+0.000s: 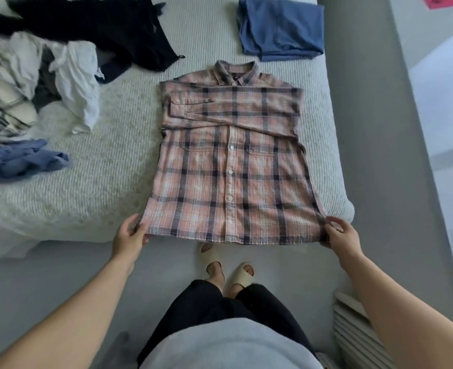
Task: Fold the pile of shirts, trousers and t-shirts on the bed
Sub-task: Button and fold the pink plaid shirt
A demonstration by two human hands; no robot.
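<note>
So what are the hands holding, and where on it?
The plaid shirt: the left hand grips one bottom hem corner, the right hand the other.

Soft, even daylight, brightest right of the bed; shadows are faint. Wide-angle distortion bends the bed's edges, and the clothes pile at far left is blurred.

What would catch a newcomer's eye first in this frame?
The pink plaid shirt lies buttoned on the bed near its right edge, sleeves folded across the chest. The left hand and right hand each pinch a hem corner at the bed's near edge. A folded blue garment sits beyond the collar, and an unfolded pile covers the bed's left side.
</note>
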